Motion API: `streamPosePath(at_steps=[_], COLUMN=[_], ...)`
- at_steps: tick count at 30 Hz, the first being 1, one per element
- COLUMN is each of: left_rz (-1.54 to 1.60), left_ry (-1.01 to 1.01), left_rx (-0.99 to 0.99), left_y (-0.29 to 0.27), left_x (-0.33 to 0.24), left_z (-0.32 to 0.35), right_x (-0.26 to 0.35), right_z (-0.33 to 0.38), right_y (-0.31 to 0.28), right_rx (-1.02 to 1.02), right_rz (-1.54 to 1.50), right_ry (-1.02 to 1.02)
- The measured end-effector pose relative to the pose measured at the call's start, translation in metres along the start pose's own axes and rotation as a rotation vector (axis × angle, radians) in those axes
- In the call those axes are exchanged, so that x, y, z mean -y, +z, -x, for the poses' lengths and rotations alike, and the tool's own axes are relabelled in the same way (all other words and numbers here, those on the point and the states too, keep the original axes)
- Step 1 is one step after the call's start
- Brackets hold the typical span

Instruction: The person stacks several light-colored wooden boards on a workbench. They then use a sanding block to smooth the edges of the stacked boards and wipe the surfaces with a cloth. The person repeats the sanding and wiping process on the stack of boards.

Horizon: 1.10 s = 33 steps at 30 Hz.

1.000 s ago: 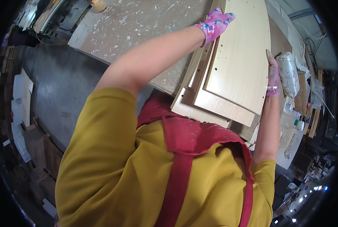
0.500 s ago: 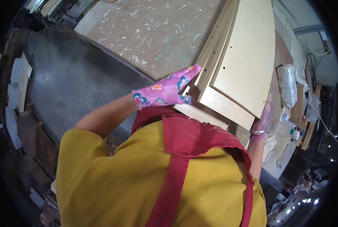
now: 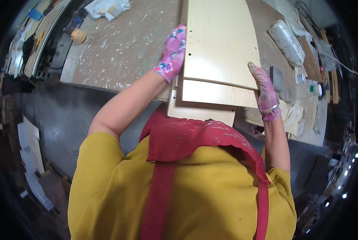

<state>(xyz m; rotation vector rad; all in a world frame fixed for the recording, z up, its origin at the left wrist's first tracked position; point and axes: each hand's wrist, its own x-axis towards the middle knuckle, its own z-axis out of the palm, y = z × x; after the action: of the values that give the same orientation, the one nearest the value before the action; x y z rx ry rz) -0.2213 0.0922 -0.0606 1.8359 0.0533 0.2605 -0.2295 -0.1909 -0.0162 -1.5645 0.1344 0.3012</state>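
Note:
A stack of pale wooden boards (image 3: 223,44), with small drilled holes along the edges, lies on the worktable. Its lower boards stick out unevenly toward me, and the lowest visible board (image 3: 203,113) reaches near my red apron. In a pink flowered glove, my left hand (image 3: 173,54) presses along the left side of the stack; its fingertips are partly hidden by the edge. My right hand (image 3: 266,90), also gloved in pink, grips the right edge near the front corner, thumb up along the side. The stack sits between both palms.
The paint-spattered worktable (image 3: 119,52) spreads left of the boards. A white cloth (image 3: 107,8) and an orange jar (image 3: 78,36) are at its far left. On the right lie a plastic-wrapped roll (image 3: 287,42), a grey block (image 3: 276,79) and a clear bottle (image 3: 301,92).
The boards have turned from slanting to nearly straight ahead, with their edges more closely lined up. My left hand has moved farther along the left side; my right hand now shows at the right edge.

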Motion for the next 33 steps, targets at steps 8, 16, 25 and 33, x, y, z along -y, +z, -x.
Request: streamPosePath(at_steps=[8,16,25,33], left_rz=[0.355,-0.102,0.139,-0.183], left_ry=[-0.009,0.049,0.039,0.268], left_rx=[0.069,0.345,0.490,0.619], left_y=[0.003,-0.027,-0.063,-0.071], left_x=[-0.011,-0.048,-0.032,-0.031], left_z=[0.023,0.083,0.126,0.132], right_x=[-0.027,-0.042,-0.029,-0.043], right_z=[0.010,0.077,0.114,0.126], right_y=[-0.012,-0.004,-0.019,-0.019], right_rx=[0.125,0.018,0.051,0.220], right_rz=[-0.165,0.113,0.444,0.709], right_ry=[-0.127,0.000,-0.283,-0.638])
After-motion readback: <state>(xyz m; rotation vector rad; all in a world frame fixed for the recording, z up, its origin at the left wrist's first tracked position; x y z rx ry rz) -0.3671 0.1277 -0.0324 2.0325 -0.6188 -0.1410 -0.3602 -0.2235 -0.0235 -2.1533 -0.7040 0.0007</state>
